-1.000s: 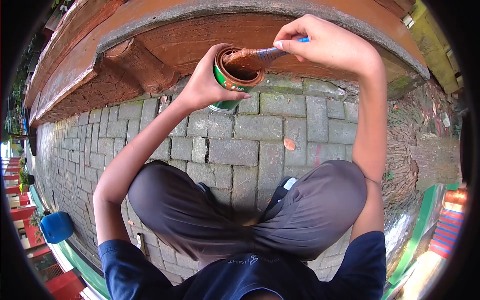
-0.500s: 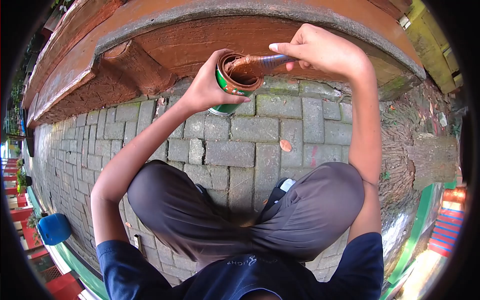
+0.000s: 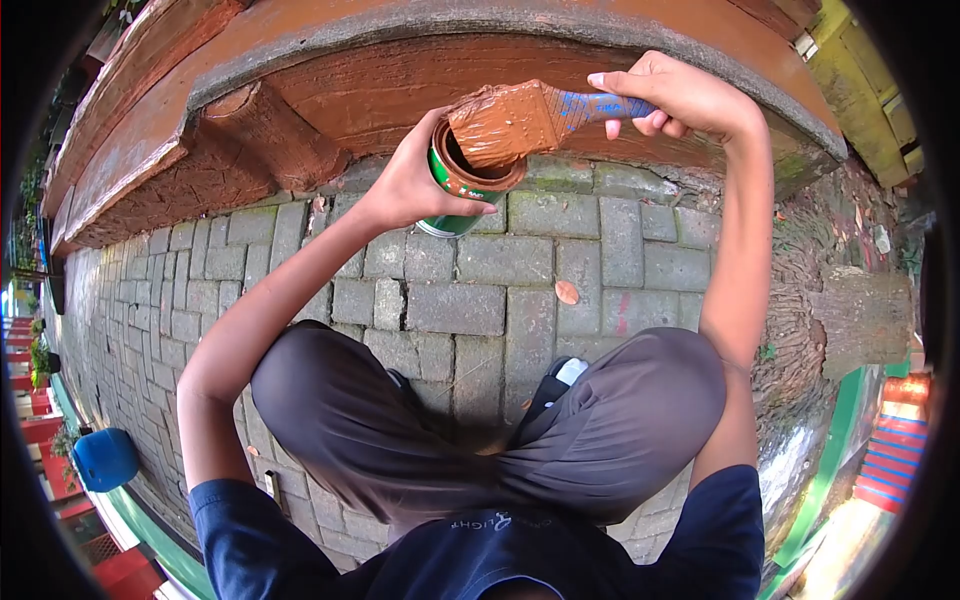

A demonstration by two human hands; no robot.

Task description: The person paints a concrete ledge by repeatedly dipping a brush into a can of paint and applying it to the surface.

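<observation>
My left hand (image 3: 415, 185) gripped the green paint tin (image 3: 458, 190); my right hand's fingers (image 3: 640, 100) clamped the loaded paintbrush (image 3: 520, 118) just above it. The concrete bench (image 3: 350, 90) looked mostly brown, its rim still grey.

Left hand (image 3: 415, 180), arm extended forward from a bent elbow, fingers curled in a firm grasp; right hand (image 3: 680, 98) raised at similar height, fingers apparently pinched closed, forearm near vertical above bent knees.
</observation>
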